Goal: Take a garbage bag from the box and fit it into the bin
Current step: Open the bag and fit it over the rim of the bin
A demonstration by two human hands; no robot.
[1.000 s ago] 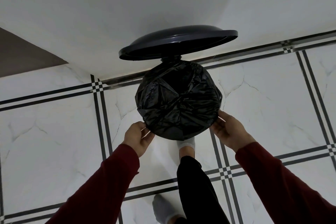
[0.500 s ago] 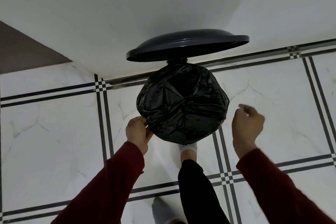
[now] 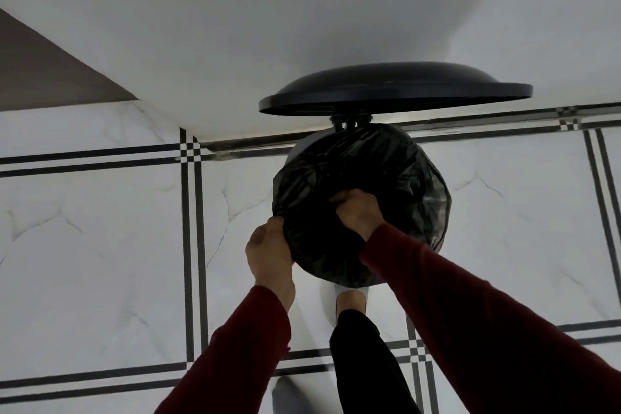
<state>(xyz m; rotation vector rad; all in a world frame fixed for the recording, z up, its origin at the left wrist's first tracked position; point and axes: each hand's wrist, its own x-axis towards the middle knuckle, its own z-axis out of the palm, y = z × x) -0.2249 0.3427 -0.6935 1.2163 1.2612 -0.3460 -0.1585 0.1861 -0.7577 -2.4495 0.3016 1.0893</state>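
Fingers of the right hand curl downward into the crinkled black plastic garbage bag, bunching the film near the middle of the bin's mouth; whether they pinch a fold or only press on it cannot be told. Fingers of the left hand wrap around the bag's near-left edge, thumb on top, gripping the plastic where it turns over the rim. Both arms wear dark red long sleeves reaching in from the lower edge of the view.

The bag lies stretched over the opening of the round bin, covering almost all of it; only a pale sliver of the bin's wall shows at the upper left, beside the hinge. The film looks glossy and wrinkled, and hangs over the rim on the right side.

The round dark plastic lid stands raised behind the bin on a small black hinge, tilted nearly flat to the viewer.

A foot in a white sock, with a black trouser leg above it, sits just beneath the bin's near edge. The bin stands on a white marble-patterned tile floor crossed by paired black lines, close against a plain white wall.
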